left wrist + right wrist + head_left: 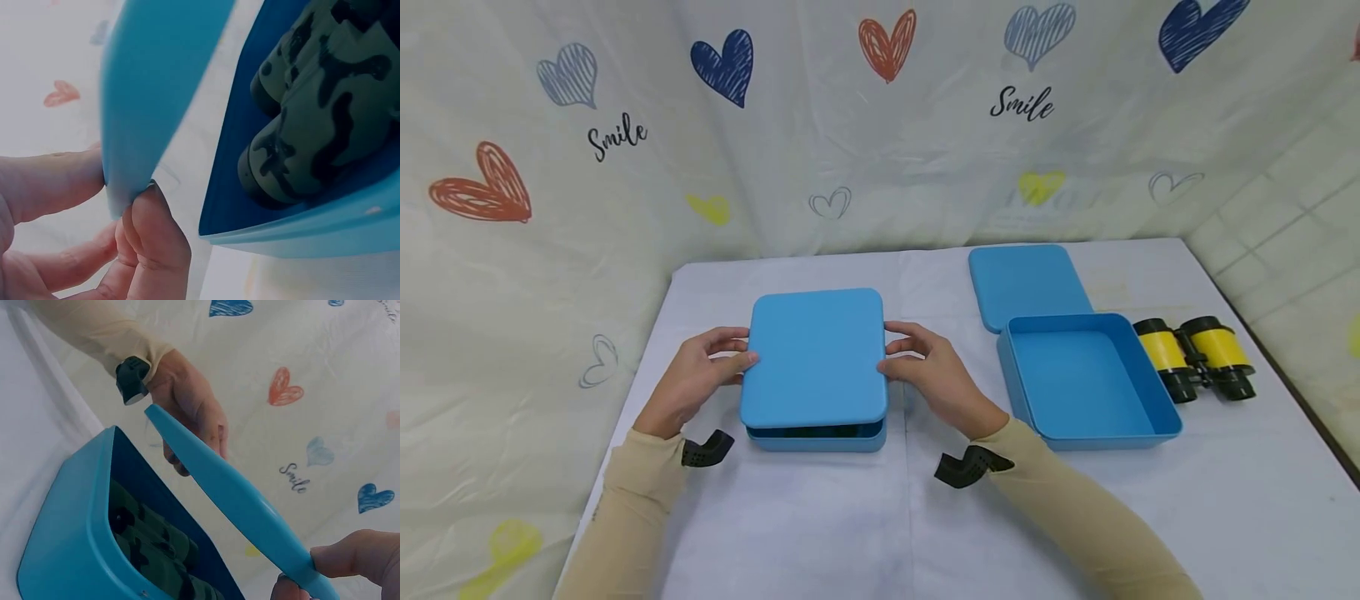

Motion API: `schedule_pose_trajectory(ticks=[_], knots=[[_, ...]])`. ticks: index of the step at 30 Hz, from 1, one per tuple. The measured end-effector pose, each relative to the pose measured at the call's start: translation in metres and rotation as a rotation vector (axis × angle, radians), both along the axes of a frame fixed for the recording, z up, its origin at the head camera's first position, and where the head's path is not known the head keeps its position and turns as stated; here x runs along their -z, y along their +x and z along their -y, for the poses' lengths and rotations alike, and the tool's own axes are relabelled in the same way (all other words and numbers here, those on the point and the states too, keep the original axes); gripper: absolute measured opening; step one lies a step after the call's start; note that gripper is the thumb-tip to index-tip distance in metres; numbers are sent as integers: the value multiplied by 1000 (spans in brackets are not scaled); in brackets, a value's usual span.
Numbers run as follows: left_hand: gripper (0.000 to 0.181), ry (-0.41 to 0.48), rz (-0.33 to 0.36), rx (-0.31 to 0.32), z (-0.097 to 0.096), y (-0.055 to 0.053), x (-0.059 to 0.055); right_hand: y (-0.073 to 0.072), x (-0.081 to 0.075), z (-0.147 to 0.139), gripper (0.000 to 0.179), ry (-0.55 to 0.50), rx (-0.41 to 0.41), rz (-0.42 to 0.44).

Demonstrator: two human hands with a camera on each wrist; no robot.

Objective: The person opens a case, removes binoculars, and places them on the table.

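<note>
Between both hands is a blue lid (817,358), held by its left and right edges just above a blue box (820,443). My left hand (700,375) pinches the left edge, thumb on top and fingers beneath, as the left wrist view shows. On the opposite edge, my right hand (928,367) pinches in the same way. A gap shows between lid and box. Inside the box lie camouflage-patterned binoculars (331,112), also visible in the right wrist view. The lid hides most of the box from the head view.
To the right stands a second blue box (1086,379) without its lid, nothing inside. Its flat blue lid (1026,279) lies behind it on the white tablecloth (827,525). Yellow and black binoculars (1221,346) rest against that box's right side. A heart-printed curtain (925,150) hangs behind.
</note>
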State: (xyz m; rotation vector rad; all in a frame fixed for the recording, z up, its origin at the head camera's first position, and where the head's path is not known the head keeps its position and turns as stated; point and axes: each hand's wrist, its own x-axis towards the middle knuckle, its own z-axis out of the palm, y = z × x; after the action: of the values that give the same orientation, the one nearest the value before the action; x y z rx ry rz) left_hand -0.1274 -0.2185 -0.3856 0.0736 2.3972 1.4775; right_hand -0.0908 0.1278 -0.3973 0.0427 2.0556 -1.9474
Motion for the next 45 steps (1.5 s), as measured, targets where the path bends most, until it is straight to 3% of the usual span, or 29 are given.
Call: schedule_pose_trajectory(ticks=[14,20,28,45], knots=[[67,-26,-9,-24,-3,-10,-17,-18,-17,-6,62,15,-13,-26],[68,-23,-30,-30,-4,-15,-21,-24,-21,-7,62,-29,-11,-24],[67,-16,-36,-36,-7,-21,-26,-32,-25,-9,61,-14,0,-41],[66,-35,-43,-27,-13,-47,-39,-61,-28,-9,63,-19,6,-43]])
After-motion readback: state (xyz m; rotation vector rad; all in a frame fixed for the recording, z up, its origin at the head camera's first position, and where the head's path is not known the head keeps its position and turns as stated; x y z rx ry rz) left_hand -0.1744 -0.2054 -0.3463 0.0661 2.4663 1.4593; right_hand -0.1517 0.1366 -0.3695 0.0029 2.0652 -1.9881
